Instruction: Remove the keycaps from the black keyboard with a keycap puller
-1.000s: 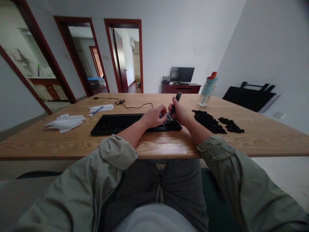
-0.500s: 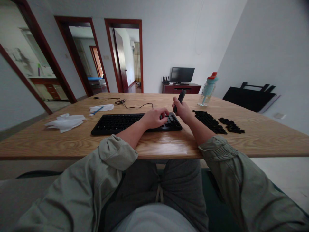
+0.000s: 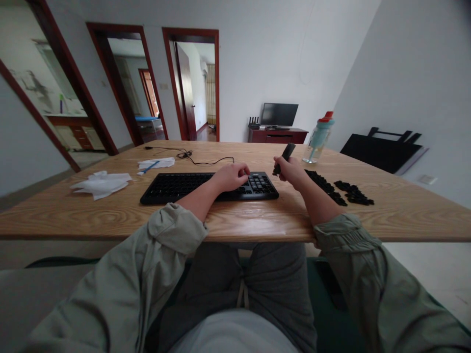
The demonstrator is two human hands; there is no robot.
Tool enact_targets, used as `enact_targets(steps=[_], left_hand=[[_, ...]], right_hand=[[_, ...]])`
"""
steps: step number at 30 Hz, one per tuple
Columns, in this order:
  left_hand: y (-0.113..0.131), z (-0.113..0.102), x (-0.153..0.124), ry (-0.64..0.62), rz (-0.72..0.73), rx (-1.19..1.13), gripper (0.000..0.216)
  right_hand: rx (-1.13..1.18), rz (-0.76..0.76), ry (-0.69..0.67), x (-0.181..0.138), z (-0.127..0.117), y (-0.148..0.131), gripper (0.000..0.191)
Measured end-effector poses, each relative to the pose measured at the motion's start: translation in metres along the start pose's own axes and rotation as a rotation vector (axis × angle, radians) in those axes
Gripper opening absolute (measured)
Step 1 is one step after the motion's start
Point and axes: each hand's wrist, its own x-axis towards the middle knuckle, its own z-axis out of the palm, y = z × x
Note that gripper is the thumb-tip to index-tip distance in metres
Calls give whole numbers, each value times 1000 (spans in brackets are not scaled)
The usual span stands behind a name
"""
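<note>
A black keyboard (image 3: 176,189) lies on the wooden table in front of me. My left hand (image 3: 231,177) rests over its right half, fingers curled down toward the keys; whatever may be between the fingertips is hidden. Just past the keyboard's right end, my right hand (image 3: 290,169) is raised and wrapped round a slim black handle-like tool (image 3: 285,157), tilted with its upper end to the right. The tool's exact kind does not show. Right of that hand lie small black pieces that look like keycaps (image 3: 326,187), partly behind my forearm, with a smaller group (image 3: 353,192) beside them.
A clear bottle with a red lid (image 3: 319,137) stands at the table's back right. On the left are crumpled white tissue (image 3: 101,185) and a blue stick-like item (image 3: 150,167) on a second tissue (image 3: 165,162). The keyboard's cable (image 3: 186,154) coils behind it.
My right hand has moved right, away from the keyboard, with the black tool tilting further over. My left hand has shifted slightly left, and its fingers have drawn in, uncovering more number-pad keys.
</note>
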Motion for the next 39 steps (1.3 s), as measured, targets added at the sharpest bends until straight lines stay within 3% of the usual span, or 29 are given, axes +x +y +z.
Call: enact_targets(steps=[7,14,22,25,33,36,39], left_hand=[[-1,0,1,13,-2,5,18],[-1,-1,1,23,-12,12,19],[-1,-3,1,32,-5,22,19],[-3,-3,1,28,-11,19,19],[-6,-3,1,32,-15,50,20],[-6,-2,1,27,-18,53,21],[-6,-2,2,28,-20,52,20]], right_hand=[[135,63,-52,-3,-6,-5,48],[104,-69,161,3,-9,-1,49],[108,15,22,-8,-5,-9,29],[156,33,-16,-12,-6,-12,31],[188,-155,9,-23,-16,-4,41],[206,-167,39,-26,-20,2,40],[172,-138,-13,-27,-22,5,36]])
